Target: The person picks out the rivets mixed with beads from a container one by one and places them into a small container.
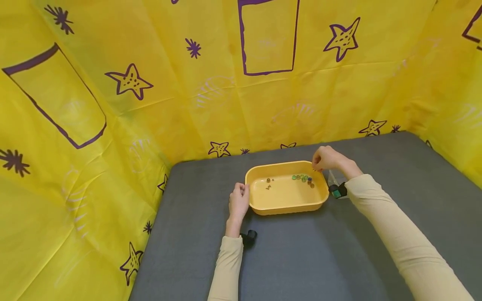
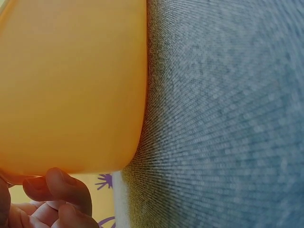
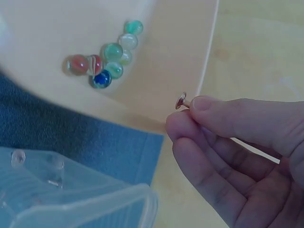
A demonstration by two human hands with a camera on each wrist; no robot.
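Observation:
A yellow plastic basin (image 1: pixel 286 208) sits on the grey table. My left hand (image 1: pixel 239 202) holds its left end, fingers curled at the rim; in the left wrist view the fingers (image 2: pixel 69 190) lie against the basin's wall (image 2: pixel 71 95). Over the far right corner, my right hand (image 1: pixel 326 159) pinches a small copper-coloured tack (image 3: pixel 181 100) with a round head between thumb and fingertips. Green, clear, blue and red-brown glass marbles (image 3: pixel 113 52) cluster on the basin floor toward the right. At its left part lie a brownish marble (image 1: pixel 268 180) and several tiny brown pieces (image 1: pixel 268 187).
A clear plastic container (image 3: pixel 85 209) with small clear pieces in it stands just right of the basin, partly behind the right wrist in the head view. Dark camera straps (image 1: pixel 337 190) are on the wrists. Yellow patterned cloth (image 1: pixel 211 121) walls in the grey tabletop (image 1: pixel 293 255).

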